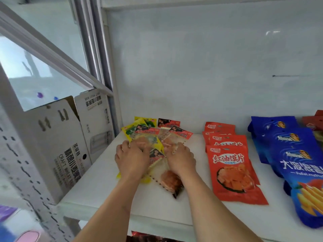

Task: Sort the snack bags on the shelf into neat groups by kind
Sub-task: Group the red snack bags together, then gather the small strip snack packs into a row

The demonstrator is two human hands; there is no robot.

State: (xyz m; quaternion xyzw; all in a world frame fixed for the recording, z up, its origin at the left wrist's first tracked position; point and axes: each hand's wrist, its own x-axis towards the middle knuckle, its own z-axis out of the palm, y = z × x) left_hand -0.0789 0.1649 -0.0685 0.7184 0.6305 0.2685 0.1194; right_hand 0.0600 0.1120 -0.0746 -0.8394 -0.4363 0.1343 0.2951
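A mixed pile of small snack bags lies on the white shelf point(97, 194) at its left end. It holds yellow-green bags point(130, 131) and clear bags with red-black tops point(180, 132). My left hand point(131, 158) presses palm-down on the pile's left part, fingers on a clear bag over a yellow one. My right hand point(180, 157) lies on the right part, fingers on a clear red-topped bag. Another clear bag with orange snack point(172, 180) sticks out between my wrists. Whether either hand grips a bag is hidden under the palms.
A row of overlapping red bags point(234, 172) lies right of the pile. Large blue bags point(297, 154) lie further right, with more red bags point(314, 123) behind. White cardboard boxes point(70, 145) stand left of the shelf. The white back wall point(201, 67) is close.
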